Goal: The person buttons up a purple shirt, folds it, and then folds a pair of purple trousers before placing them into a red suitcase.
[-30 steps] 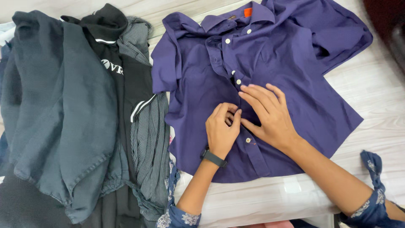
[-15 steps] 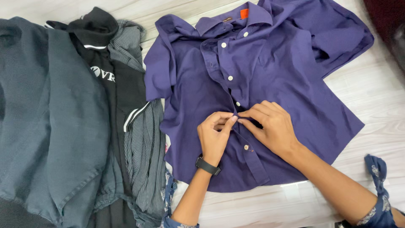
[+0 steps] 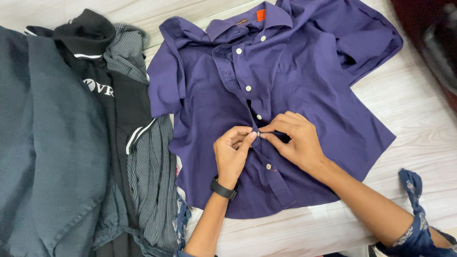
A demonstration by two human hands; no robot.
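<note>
We see a purple shirt [image 3: 304, 95] spread flat on a pale wooden surface [image 3: 419, 109], collar away from us. Our left hand [image 3: 232, 154] and right hand [image 3: 294, 142] meet over the shirt's front placket, about halfway down it. The left thumb and forefinger pinch a small white button [image 3: 259, 135], while the right fingertips [image 3: 266, 135] pinch the placket fabric just beside that button, touching it. Another button [image 3: 268, 166] sits on the placket below the hands, and more run up toward the collar. A black wristband [image 3: 223, 188] circles the left wrist, over the shirt's hem. Beside the shirt's left sleeve lie a striped grey garment [image 3: 152, 176], a black garment [image 3: 102, 71] and a dark grey garment [image 3: 52, 143], overlapping.
</note>
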